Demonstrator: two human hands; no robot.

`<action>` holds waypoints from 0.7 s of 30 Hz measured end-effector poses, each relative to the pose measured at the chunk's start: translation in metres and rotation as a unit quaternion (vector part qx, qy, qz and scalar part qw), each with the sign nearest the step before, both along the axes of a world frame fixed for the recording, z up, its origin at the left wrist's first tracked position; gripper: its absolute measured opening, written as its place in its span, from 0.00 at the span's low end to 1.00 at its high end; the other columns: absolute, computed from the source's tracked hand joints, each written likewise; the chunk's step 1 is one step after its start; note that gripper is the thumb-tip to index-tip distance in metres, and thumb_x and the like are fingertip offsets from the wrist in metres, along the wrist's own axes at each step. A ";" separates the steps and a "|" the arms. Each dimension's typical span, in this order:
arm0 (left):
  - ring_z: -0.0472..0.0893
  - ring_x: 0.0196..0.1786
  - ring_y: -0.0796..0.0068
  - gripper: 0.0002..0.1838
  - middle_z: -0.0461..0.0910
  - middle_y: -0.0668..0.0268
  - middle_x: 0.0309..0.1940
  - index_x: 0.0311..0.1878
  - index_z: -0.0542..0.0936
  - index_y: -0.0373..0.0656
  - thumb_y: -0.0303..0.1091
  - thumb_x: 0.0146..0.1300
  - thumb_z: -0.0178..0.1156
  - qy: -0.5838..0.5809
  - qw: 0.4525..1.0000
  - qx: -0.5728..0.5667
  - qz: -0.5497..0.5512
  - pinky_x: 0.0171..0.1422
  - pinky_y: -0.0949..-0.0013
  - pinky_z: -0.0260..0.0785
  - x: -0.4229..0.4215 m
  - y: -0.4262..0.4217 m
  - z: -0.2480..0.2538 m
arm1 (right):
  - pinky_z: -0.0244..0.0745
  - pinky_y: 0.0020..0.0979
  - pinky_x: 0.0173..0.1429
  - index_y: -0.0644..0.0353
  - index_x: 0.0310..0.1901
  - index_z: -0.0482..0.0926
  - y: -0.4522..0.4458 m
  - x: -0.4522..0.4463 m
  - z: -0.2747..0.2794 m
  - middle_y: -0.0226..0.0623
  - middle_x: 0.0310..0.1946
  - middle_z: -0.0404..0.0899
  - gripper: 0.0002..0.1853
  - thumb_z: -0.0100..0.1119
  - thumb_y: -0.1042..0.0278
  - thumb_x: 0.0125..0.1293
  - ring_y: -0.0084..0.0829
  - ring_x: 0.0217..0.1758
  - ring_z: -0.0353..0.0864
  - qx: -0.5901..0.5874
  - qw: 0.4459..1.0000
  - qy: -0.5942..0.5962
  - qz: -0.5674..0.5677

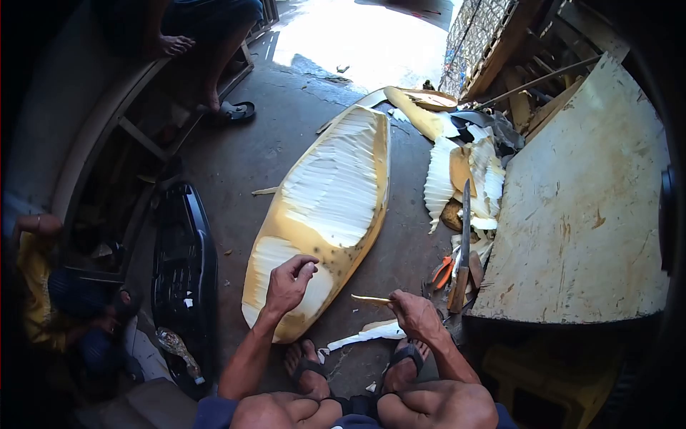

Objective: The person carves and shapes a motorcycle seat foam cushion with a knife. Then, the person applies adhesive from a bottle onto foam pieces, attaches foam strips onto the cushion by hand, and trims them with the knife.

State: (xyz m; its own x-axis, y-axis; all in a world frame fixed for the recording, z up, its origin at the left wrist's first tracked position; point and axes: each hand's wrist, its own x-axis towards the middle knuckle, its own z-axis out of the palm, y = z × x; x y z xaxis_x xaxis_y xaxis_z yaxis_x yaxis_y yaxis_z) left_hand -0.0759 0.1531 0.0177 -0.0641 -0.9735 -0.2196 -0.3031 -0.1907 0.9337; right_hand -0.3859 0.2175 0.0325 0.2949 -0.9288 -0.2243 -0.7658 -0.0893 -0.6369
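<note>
A long motorcycle-seat foam lies on the floor in front of me, yellowish at its edges and cut white on top. Dark spots mark its right side near the low end. Over that near end hovers my left hand, its fingers curled in towards the thumb; whether anything small is between them is hidden. My right hand, to the right of the foam, pinches a thin yellowish strip that points left. Below it, a white foam offcut rests between my sandalled feet.
A long knife and orange-handled pliers are beside a worn white board at right. Foam scraps pile behind them. A black seat base lies at left. Two other people sit along the left side.
</note>
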 end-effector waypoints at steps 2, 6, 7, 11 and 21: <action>0.85 0.40 0.77 0.13 0.88 0.61 0.36 0.51 0.85 0.38 0.35 0.75 0.55 -0.027 0.993 -0.040 0.109 0.47 0.71 0.77 0.025 -0.033 -0.004 | 0.77 0.47 0.41 0.59 0.44 0.80 0.000 -0.003 0.004 0.46 0.34 0.83 0.09 0.61 0.63 0.71 0.52 0.38 0.84 -0.030 0.999 0.013 -0.015; 0.86 0.38 0.72 0.13 0.87 0.58 0.34 0.51 0.83 0.38 0.36 0.74 0.56 -0.038 0.983 -0.064 0.168 0.46 0.67 0.77 0.041 -0.031 0.016 | 0.75 0.36 0.35 0.64 0.39 0.82 0.004 0.005 0.009 0.44 0.27 0.81 0.07 0.62 0.69 0.70 0.42 0.28 0.83 0.008 0.996 -0.041 -0.076; 0.85 0.42 0.74 0.12 0.87 0.61 0.36 0.51 0.82 0.36 0.34 0.74 0.57 -0.054 0.984 -0.043 0.162 0.48 0.69 0.76 0.042 -0.017 0.028 | 0.75 0.34 0.36 0.66 0.40 0.82 0.004 0.008 0.010 0.43 0.27 0.82 0.08 0.61 0.69 0.71 0.35 0.28 0.83 0.041 0.993 -0.062 -0.086; 0.86 0.45 0.63 0.13 0.83 0.57 0.45 0.54 0.81 0.37 0.27 0.69 0.58 -0.235 0.913 -0.173 0.284 0.50 0.64 0.78 0.083 0.063 0.013 | 0.75 0.32 0.35 0.66 0.45 0.80 0.001 0.014 -0.003 0.42 0.26 0.82 0.09 0.61 0.67 0.73 0.30 0.28 0.82 0.044 0.994 -0.054 -0.084; 0.78 0.57 0.59 0.30 0.75 0.49 0.59 0.68 0.66 0.41 0.46 0.69 0.62 -0.217 0.766 0.182 0.577 0.65 0.53 0.69 0.269 0.200 -0.010 | 0.77 0.33 0.37 0.62 0.52 0.76 -0.011 0.048 0.016 0.44 0.28 0.84 0.10 0.59 0.69 0.73 0.32 0.30 0.86 0.104 0.984 -0.137 -0.037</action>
